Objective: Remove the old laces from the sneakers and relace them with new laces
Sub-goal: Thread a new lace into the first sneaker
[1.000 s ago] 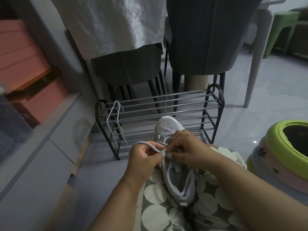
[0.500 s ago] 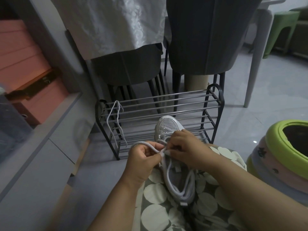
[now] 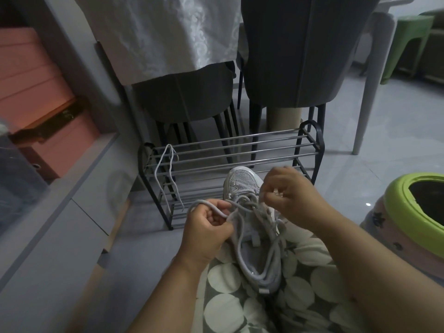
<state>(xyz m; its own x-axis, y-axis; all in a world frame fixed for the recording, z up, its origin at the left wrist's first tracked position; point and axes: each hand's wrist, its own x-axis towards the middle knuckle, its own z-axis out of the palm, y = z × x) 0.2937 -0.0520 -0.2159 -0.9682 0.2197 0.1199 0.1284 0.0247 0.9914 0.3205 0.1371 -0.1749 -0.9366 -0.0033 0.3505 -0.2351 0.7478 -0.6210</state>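
A pale grey sneaker (image 3: 242, 182) lies on my lap, toe pointing away from me, heel toward me. My left hand (image 3: 206, 228) sits at the shoe's left side, fingers closed on a loop of grey lace (image 3: 204, 203) that arcs over its knuckles. My right hand (image 3: 292, 197) is above the shoe's right side, fingertips pinched on a lace end near the upper eyelets. Loose lace runs back along the shoe's opening toward the heel. A separate white lace (image 3: 168, 174) hangs over the bars of the shoe rack.
A low black metal shoe rack (image 3: 310, 150) stands on the tiled floor just past my knees. Two dark chairs (image 3: 298, 51) and a white tablecloth (image 3: 165, 32) are behind it. A green-rimmed tub (image 3: 398, 200) sits at right, a grey cabinet (image 3: 60, 212) with pink boxes at left.
My right hand has lifted up and to the right, away from my left hand, drawing the lace end out. The left hand stays by the shoe with its loop.
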